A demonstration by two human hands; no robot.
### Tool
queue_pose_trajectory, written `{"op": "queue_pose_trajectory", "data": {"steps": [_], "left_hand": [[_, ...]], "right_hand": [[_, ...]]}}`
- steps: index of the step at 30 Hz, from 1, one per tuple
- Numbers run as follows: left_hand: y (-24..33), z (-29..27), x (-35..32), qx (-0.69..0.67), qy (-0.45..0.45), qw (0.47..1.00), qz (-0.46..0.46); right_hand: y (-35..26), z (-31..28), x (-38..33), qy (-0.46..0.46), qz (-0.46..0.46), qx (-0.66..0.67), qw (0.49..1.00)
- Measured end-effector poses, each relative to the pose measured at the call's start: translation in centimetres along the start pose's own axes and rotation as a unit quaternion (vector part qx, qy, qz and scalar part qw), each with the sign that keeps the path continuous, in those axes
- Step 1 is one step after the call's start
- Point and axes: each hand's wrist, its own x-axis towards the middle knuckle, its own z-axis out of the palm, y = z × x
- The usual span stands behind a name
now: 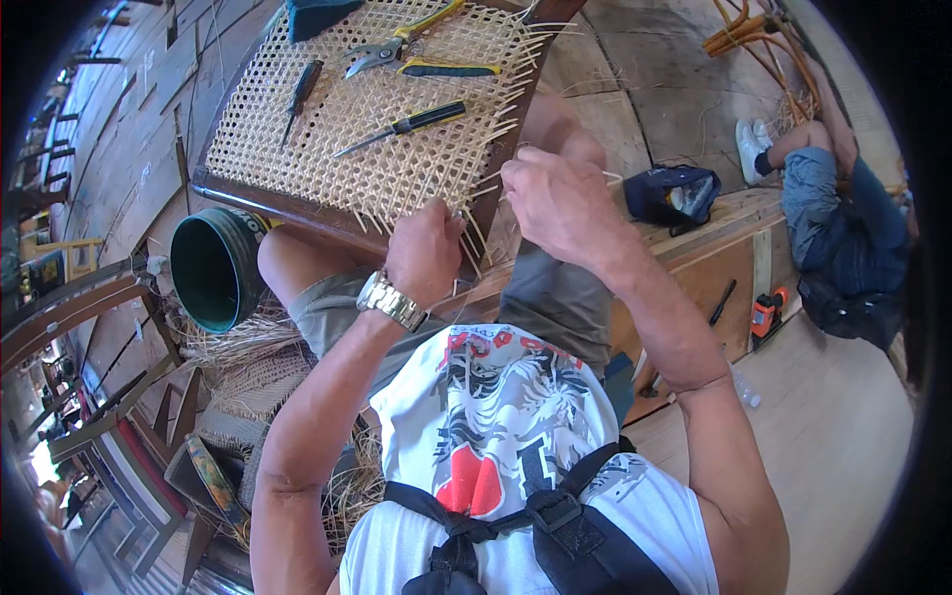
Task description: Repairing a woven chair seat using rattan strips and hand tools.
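Note:
A wooden chair frame with woven cane mesh (pixel 357 129) rests across my knees. My left hand (pixel 426 253), with a metal watch on the wrist, grips the near right edge of the weave where loose cane ends stick out. Just to the right of the frame's corner, my right hand (pixel 560 203) pinches a thin cane strand (pixel 610 177). On the mesh lie pliers with yellow handles (pixel 397 48), a yellow-and-black awl (pixel 402 127) and a dark-handled tool (pixel 297 97).
A dark green bucket (pixel 213 268) stands at my left knee, with cane scraps under it. Another person (pixel 843 218) sits on the floor at the right near rattan hoops (pixel 764 40). A dark bag (pixel 674 193) and an orange tool (pixel 766 312) lie by a wooden bench.

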Motion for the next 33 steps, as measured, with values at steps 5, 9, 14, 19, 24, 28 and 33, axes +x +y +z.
{"op": "queue_pose_trajectory", "data": {"steps": [5, 9, 14, 19, 24, 28, 33], "left_hand": [[0.1, -1.0, 0.0, -0.229, -0.121, 0.953, -0.16], [0.1, -2.5, -1.5, -0.476, -0.169, 0.837, -0.211], [-0.8, -3.9, -1.9, -0.351, -0.219, 0.889, -0.199], [-1.7, -4.1, -0.8, -0.208, -0.253, 0.925, -0.191], [-1.9, -3.0, -0.9, -0.205, -0.262, 0.928, -0.167], [-0.8, -0.4, -2.9, -0.305, -0.165, 0.927, -0.143], [-0.5, -0.8, -3.1, -0.386, -0.15, 0.887, -0.203]], "right_hand": [[-0.2, -0.1, 0.1, 0.014, -0.006, 0.044, 0.999], [0.0, -0.1, -1.0, 0.016, 0.022, 0.112, 0.993], [4.2, -7.2, -3.7, 0.004, 0.04, 0.005, 0.999], [7.4, -13.0, -6.2, 0.013, 0.103, 0.022, 0.994], [6.4, -6.6, -5.9, 0.059, 0.059, 0.211, 0.974], [3.8, 0.4, -3.8, 0.061, 0.059, 0.324, 0.942], [2.0, 3.2, -2.2, 0.08, 0.063, 0.354, 0.93]]}}
